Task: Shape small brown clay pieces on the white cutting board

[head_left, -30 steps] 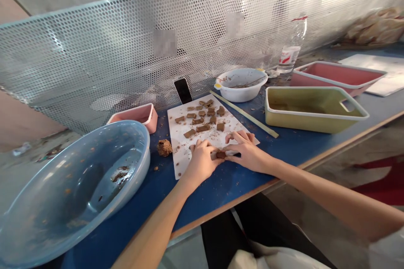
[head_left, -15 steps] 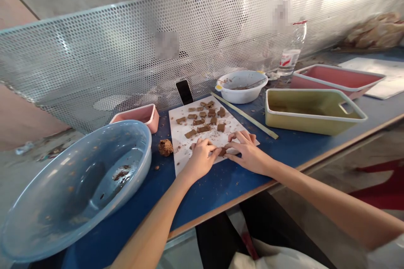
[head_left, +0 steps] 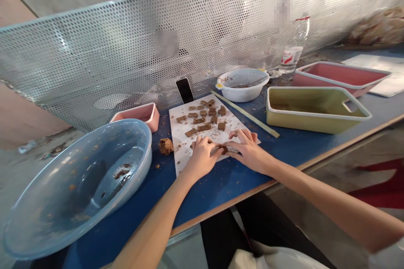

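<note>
Between the fingertips of both hands sits a small brown clay piece (head_left: 223, 149), partly covered by the fingers. My left hand (head_left: 203, 154) pinches it from the left, thumb and fingers drawn together. From the right, my right hand (head_left: 248, 150) grips the same piece with thumb and forefinger, its other fingers curled. Both hands rest over the near edge of a white board (head_left: 179, 143). Beyond them several flat brown clay pieces (head_left: 203, 127) lie on the board among crumbs. A rough clay lump (head_left: 166, 146) is left of the board.
A large blue basin (head_left: 78, 189) and a small pink box (head_left: 153, 117) stand left. A stick (head_left: 246, 113), white bowl (head_left: 243, 92), olive bin (head_left: 309, 122), pink bin (head_left: 344, 76) and bottle (head_left: 292, 56) are right. A phone (head_left: 184, 90) leans on the perforated screen (head_left: 132, 50).
The clay piece between the fingertips has tilted slightly and shows a darker face. Both hands keep nearly the same place; the view has shifted a little.
</note>
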A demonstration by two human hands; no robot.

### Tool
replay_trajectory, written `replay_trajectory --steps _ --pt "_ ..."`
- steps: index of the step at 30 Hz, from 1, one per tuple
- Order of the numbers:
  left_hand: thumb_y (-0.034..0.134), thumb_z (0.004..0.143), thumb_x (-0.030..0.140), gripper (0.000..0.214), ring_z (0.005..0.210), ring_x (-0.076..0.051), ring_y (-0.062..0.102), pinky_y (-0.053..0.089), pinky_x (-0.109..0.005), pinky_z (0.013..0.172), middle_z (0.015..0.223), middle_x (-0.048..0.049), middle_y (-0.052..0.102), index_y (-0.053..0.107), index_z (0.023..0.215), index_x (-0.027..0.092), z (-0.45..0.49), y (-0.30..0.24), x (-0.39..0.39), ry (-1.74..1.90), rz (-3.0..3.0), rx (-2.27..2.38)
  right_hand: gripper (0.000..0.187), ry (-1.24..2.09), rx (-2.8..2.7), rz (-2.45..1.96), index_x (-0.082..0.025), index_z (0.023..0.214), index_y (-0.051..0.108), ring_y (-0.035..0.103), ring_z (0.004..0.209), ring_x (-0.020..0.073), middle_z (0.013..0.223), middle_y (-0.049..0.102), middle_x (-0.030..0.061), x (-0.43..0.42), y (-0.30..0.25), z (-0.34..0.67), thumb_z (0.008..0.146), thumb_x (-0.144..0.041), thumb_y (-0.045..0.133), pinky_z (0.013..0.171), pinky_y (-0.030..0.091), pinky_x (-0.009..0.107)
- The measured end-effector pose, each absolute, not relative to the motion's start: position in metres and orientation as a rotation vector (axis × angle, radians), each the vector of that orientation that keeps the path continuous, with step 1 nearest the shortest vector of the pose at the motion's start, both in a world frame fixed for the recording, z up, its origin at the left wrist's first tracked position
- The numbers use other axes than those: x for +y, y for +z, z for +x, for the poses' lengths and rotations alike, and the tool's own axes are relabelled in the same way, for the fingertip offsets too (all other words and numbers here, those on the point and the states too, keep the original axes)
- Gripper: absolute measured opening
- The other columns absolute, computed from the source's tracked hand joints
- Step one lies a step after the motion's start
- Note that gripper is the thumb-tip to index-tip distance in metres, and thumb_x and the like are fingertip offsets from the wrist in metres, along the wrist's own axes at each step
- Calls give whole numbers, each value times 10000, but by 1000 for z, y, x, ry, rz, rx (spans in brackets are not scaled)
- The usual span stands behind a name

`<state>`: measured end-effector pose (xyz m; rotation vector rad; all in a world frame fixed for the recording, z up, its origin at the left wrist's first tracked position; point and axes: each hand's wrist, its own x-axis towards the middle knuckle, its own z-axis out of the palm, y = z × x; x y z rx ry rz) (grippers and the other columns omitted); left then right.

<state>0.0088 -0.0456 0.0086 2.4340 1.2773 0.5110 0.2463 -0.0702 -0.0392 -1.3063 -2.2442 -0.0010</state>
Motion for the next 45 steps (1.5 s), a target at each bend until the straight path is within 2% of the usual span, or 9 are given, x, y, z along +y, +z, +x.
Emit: replay_trajectory --steps 3,5,15,20,25,33,37,41,45 --pt "820 985 454 277 1207 -362 543 474 -533 1104 1117 -106 631 851 1212 299 8 8 -46 492 2455 1277 243 0 -2260 -1344 -315 1250 785 502 1303 364 1395 579 147 -69 -41 246 1112 -415 612 1037 466 549" --pt "870 942 453 304 1216 -366 540 471 -534 1110 1129 -109 631 853 1195 285 8 6 -46 506 2469 1287 238 0 -2261 -1351 -306 1229 790 503 1305 362 1387 584 147 -69 -40 245 1110 -422 619 1034 464 536" --pt "797 1011 382 162 1162 -337 529 445 -510 1088 1103 -103 659 878 1114 287 11 7 -45 523 2511 1287 261 -30 -2277 -1334 -301 1212 814 504 1315 374 1345 585 151 -70 -37 244 1116 -394 590 1028 445 532" --pt "766 1030 402 168 1149 -341 519 428 -502 1039 1094 -105 653 878 1068 283 12 4 -48 541 2571 1335 367 -54 -2237 -1305 -291 1416 740 510 1321 372 1417 583 176 -76 -32 243 1130 -412 544 1057 458 553" --pt "816 980 372 170 1166 -331 541 446 -497 1052 1117 -99 656 871 1112 280 16 -4 -48 630 2493 1423 369 -44 -2355 -1154 -353 1439 743 511 1327 363 1414 594 145 -84 -25 244 1108 -370 581 1080 437 537" --pt "872 921 346 114 1147 -328 571 510 -497 1053 1053 -92 658 893 1009 276 17 -9 -41 684 2395 1393 406 -51 -2369 -1185 -395 1503 711 496 1321 364 1455 593 130 -84 -25 244 1129 -405 553 1076 416 554" --pt "880 916 371 139 1150 -343 574 522 -518 1043 1059 -102 657 893 1012 271 16 -8 -41 676 2378 1404 336 -80 -2305 -1215 -363 1321 823 495 1318 363 1395 614 128 -84 -22 244 1137 -394 543 1054 408 540" --pt "873 920 351 125 1144 -343 574 529 -528 1048 1054 -105 655 886 1008 263 16 -9 -40 674 2368 1398 326 -66 -2314 -1185 -355 1293 832 506 1312 350 1388 615 123 -84 -21 244 1137 -393 549 1059 401 521" --pt "855 944 419 178 1137 -353 570 535 -545 1037 1043 -112 648 877 995 250 16 -8 -39 661 2355 1402 336 -106 -2248 -1226 -309 1075 886 516 1306 361 1365 627 128 -85 -20 245 1132 -382 563 1037 398 526"
